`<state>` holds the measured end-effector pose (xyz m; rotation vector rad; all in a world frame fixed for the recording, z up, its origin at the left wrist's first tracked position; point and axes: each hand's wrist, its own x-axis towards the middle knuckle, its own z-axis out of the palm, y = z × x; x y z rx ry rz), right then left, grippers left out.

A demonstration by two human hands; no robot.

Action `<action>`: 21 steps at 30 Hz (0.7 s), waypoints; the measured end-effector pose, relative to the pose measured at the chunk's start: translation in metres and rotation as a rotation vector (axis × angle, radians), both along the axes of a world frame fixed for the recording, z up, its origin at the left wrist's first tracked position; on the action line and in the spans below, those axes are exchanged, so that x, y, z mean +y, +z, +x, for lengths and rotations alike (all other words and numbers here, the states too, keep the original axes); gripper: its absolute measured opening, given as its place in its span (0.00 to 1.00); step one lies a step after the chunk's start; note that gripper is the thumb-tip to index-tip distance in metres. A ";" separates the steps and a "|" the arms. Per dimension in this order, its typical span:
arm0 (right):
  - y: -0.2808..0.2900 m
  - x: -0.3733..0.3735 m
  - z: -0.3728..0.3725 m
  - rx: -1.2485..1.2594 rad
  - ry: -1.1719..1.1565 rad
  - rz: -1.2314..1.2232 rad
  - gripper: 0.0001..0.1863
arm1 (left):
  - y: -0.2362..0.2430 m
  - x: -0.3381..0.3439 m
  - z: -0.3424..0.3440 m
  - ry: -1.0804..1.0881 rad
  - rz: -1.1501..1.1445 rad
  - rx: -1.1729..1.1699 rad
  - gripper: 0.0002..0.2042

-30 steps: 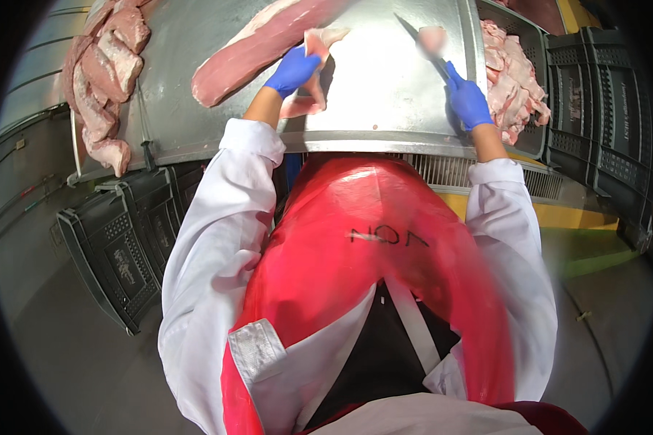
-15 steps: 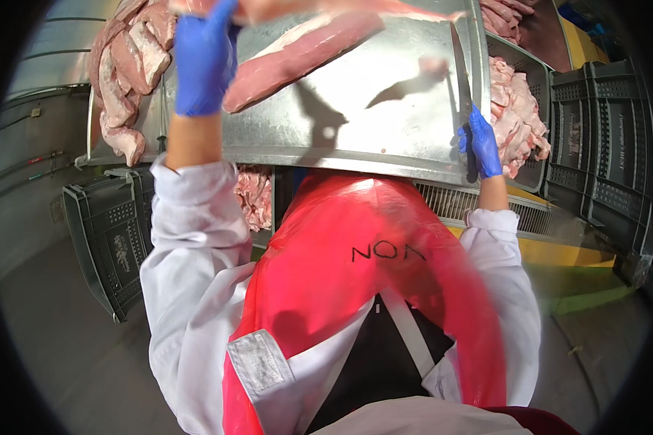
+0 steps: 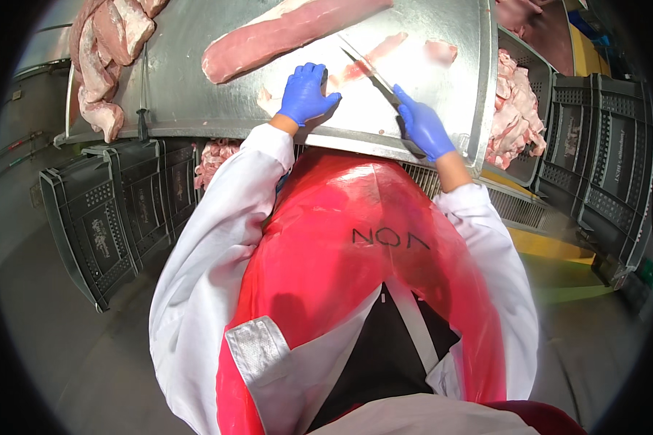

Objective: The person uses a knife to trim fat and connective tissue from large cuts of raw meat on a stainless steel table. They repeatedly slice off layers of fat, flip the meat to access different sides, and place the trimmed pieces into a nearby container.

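Long meat cut (image 3: 290, 40) lies on the metal tabletop (image 3: 181, 94), its long axis slanting from near left to far right. Just nearer the person, the left hand (image 3: 308, 94) is palm down, fingers extended, thumb spread; what lies beneath its palm is hidden. Next, a knife (image 3: 374, 70) points away and leftward across a thin meat strip (image 3: 387, 47), its handle gripped by the closed right hand (image 3: 424, 125). Farther off sits a small meat piece (image 3: 441, 52).
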<state>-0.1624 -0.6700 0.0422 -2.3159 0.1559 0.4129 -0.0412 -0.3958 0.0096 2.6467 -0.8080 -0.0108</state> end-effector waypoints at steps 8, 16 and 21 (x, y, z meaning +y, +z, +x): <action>-0.020 0.012 -0.032 -0.025 0.107 -0.172 0.26 | -0.030 0.016 -0.037 0.027 0.383 0.075 0.08; -0.058 0.033 0.008 -0.161 0.097 -0.297 0.27 | -0.015 -0.035 -0.054 -0.216 0.224 0.186 0.06; -0.049 0.045 0.047 -0.139 0.094 -0.356 0.26 | -0.026 -0.012 -0.055 -0.196 0.200 0.186 0.07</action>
